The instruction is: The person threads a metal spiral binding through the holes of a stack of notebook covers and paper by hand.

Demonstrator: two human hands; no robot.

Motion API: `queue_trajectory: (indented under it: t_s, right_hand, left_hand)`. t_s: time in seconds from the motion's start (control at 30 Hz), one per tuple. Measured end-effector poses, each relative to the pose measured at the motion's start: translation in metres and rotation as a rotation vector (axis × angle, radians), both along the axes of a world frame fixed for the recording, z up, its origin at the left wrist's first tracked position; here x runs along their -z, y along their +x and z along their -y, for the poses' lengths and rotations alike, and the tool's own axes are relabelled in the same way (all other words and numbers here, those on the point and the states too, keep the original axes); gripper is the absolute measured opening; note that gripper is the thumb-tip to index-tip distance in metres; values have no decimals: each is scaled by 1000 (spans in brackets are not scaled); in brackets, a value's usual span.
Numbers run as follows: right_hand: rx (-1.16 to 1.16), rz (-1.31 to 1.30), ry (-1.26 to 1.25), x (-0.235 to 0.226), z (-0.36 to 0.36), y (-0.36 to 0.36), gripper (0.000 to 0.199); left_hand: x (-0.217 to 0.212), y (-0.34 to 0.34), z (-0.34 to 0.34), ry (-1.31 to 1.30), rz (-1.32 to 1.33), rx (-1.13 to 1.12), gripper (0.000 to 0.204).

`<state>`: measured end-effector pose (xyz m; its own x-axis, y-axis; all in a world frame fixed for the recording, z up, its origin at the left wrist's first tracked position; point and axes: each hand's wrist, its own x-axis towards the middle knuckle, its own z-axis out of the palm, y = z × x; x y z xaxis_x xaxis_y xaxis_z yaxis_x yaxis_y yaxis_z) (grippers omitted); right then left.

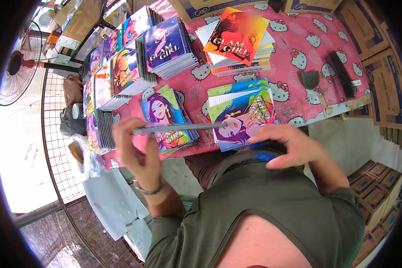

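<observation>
Raised over the near left edge of the table, my left hand [140, 152] has its fingers closed around one end of a long thin grey strip [178, 128], blurred. The strip's other end crosses in front of a stack of loose notebook sheets with a green and blue illustrated cover [250, 118]. My right hand [288, 143] is at that stack's near right corner, fingers curved and thumb spread apart. A small blue object [264, 157] shows between its thumb and fingers; whether they touch it cannot be told. Beside the left hand lies a pile of similar notebooks [163, 109].
Spiral notebooks in stacks [169, 49] fill the table's left side. Loose sheets with an orange cover [236, 38] lie at the back. Black binding coils [341, 73] and a dark curved piece [309, 79] rest on the right. Cardboard boxes [384, 85] border the right; a fan [18, 67] stands left.
</observation>
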<state>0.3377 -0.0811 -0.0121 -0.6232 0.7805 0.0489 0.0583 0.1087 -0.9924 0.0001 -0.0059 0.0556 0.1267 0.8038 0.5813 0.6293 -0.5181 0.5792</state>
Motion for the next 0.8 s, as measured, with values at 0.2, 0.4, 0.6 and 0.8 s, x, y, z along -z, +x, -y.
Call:
queue_trajectory:
  t_s: [0.2, 0.4, 0.6, 0.8]
  right_hand:
    - [610, 643, 94, 56, 8, 65, 53]
    - [809, 846, 105, 129, 27, 97, 53]
    - [850, 1051, 144, 139, 22, 96, 55]
    - [967, 852, 336, 141, 21, 94, 51]
  left_hand:
    - [100, -46, -113, -539, -352, -150, 31]
    - [189, 9, -87, -224, -866, -4, 35]
    - [210, 2, -57, -342, -1089, 54, 19]
    - [209, -43, -47, -314, -1084, 117, 19]
